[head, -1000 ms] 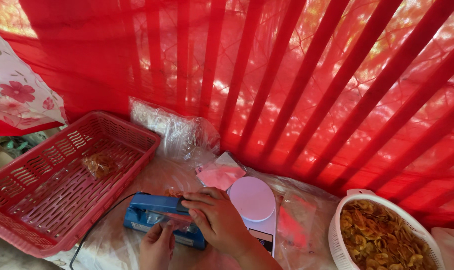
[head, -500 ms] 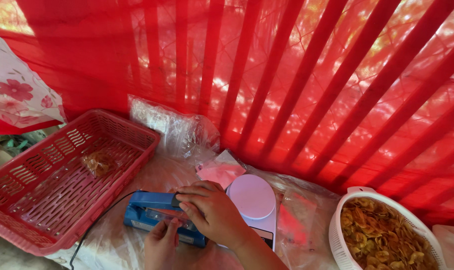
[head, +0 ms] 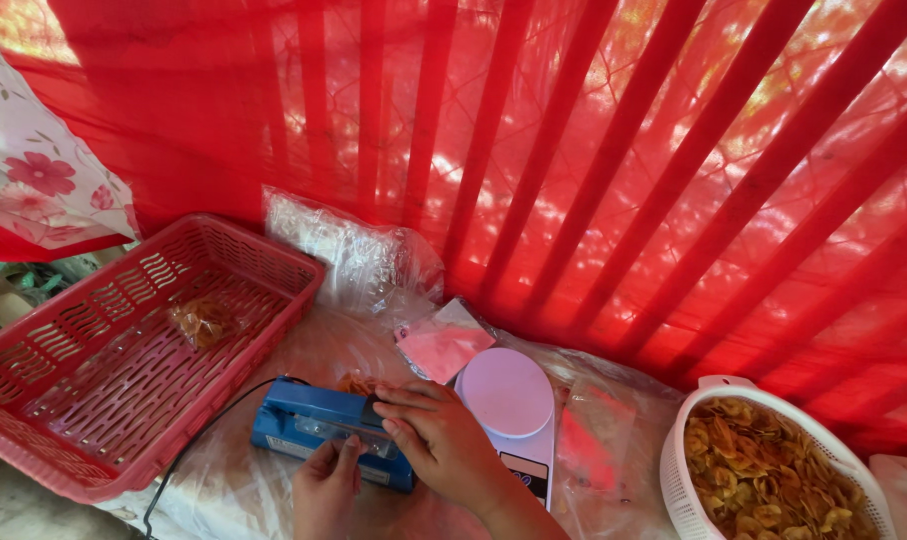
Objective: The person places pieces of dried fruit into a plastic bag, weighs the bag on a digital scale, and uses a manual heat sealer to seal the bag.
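1. The right hand (head: 439,440) lies palm down on the blue sealer (head: 324,425), fingers together and flat along its top bar; it presses rather than grips.
2. The left hand (head: 326,485) sits at the sealer's near edge, fingers pointing up at the clear strip along its front. Whether it pinches anything there, I cannot tell.
3. The sealer rests on the worktop (head: 244,490), which is covered with clear plastic sheet, between the red basket (head: 84,400) and the scale (head: 514,415).
4. A black cord (head: 209,430) runs from the sealer's left end down toward the near edge of the worktop.
5. Just behind the sealer, a bit of orange-brown snack (head: 356,382) shows beside the right fingertips.
6. The scale is white with a round platter, touching or just beside the right hand's knuckles.
7. The basket is tilted, its near corner hanging past the worktop edge; one small bag of snack (head: 202,322) lies inside it.
8. A stack of clear bags (head: 349,255) leans against the red cloth (head: 574,150) behind.
9. A pinkish packet (head: 444,342) lies behind the scale.
10. At the far right, a white colander (head: 679,480) holds yellow chips (head: 774,480), well apart from both hands.
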